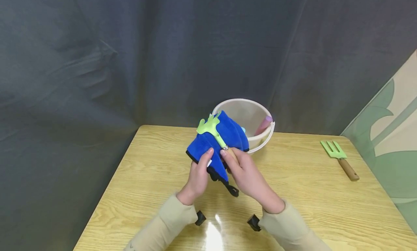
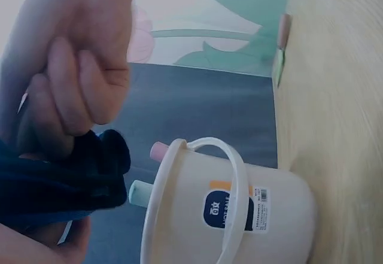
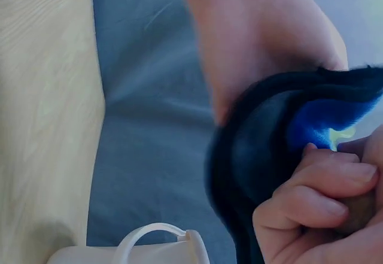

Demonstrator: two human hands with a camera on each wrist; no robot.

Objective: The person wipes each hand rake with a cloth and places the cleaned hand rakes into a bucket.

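Observation:
A small garden rake (image 1: 208, 127) with light green curved tines lies against a blue cloth (image 1: 232, 131) edged in black. My right hand (image 1: 245, 169) grips the rake by its wooden handle, thumb near the metal collar. Beneath the rake, the cloth drapes over my left hand (image 1: 198, 175), which holds it with the thumb on top; a black loop hangs from its lower corner. In the right wrist view, curled fingers (image 3: 311, 207) wrap the handle beside the cloth (image 3: 329, 120). Both hands are raised above the table, in front of a white bucket (image 1: 242, 104).
The bucket, with a white carrying handle (image 2: 236, 216), holds a pink-and-purple item (image 1: 264, 125) and a pale blue-green one (image 2: 140, 193). A green fork with a wooden handle (image 1: 348, 169) lies at the right of the wooden table (image 1: 146, 193). Dark curtain (image 1: 208, 55) hangs behind.

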